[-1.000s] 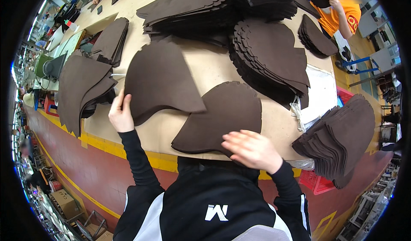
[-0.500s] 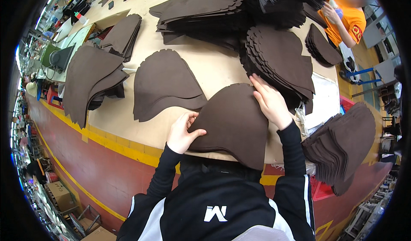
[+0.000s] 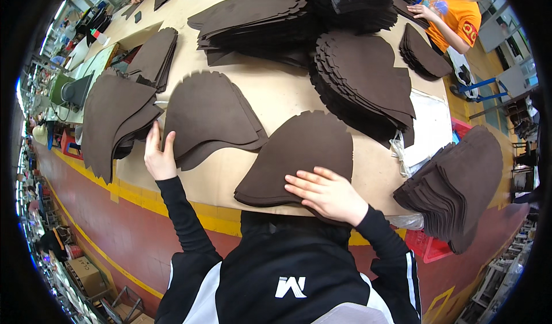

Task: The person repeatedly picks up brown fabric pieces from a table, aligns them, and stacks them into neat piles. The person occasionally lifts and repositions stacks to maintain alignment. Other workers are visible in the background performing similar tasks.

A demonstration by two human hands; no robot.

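My right hand (image 3: 326,193) flat and open on the near brown foam piece (image 3: 299,157) at the table (image 3: 287,96) edge, my left hand (image 3: 158,156) open, fingers touching the edge of the left foam stack (image 3: 210,117), co-worker's hand (image 3: 422,11) far across.

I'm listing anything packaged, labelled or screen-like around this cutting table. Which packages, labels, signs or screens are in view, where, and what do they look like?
Cardboard box: on the floor at lower left, brown, squarish.
White sheet: flat on the table's right edge, rectangular, pale, print unreadable.
Clear plastic wrap: bunched beside that sheet, see-through.
Red crate: under the right-hand stack, boxy.
No screens or signs can be made out.
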